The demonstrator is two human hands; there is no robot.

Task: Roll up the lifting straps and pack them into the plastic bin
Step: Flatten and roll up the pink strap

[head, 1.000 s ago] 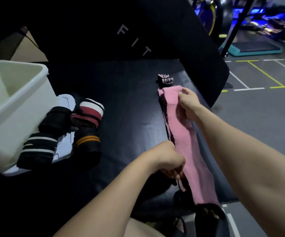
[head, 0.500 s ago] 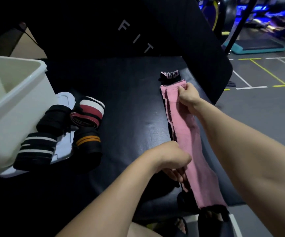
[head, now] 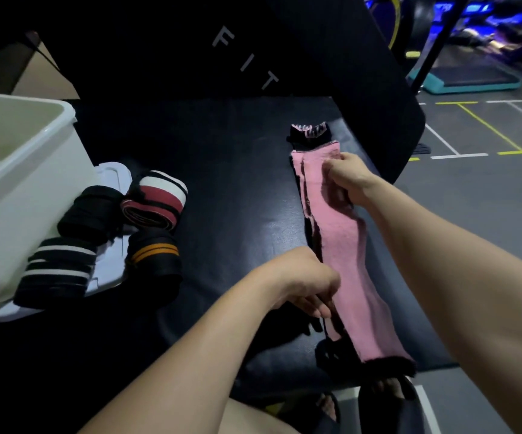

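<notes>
right fingers (head: 331, 170): curled, pinching the far part of the pink strap, just short of its black end
right hand (head: 352, 180): over the strap's right edge, forearm running in from lower right
left fingers (head: 314, 306): curled down on the strap's left edge near the mid-to-near part; looks like a pinch on the black trim, but it's dark there, not certain
left hand (head: 300, 278): knuckles up, forearm coming in from bottom centre
pink strap (head: 344, 255): laid out flat and long on the tabletop, running from far to near, slightly diagonal; black trim at both ends, near end hanging at the tabletop's front edge; not rolled
tabletop (head: 228, 195): black padded surface, glossy, carries everything
rolled straps: four, grouped left of centre, well apart from the pink one
red/white roll (head: 156, 200): furthest right of the group, on its side
black roll (head: 90, 211): just left of it, touching the bin
orange-stripe roll (head: 155, 256): nearer, upright-ish
white-stripe roll (head: 57, 272): nearest left, against the bin
lid (head: 111, 177): white, flat under the rolls
bin (head: 18, 170): white plastic, left edge, open top, what shows of its inside holds no straps
back pad (head: 247, 57): black, lettering "FIT", behind the tabletop
floor (head: 488, 189): grey, yellow and white lines, right side
</notes>
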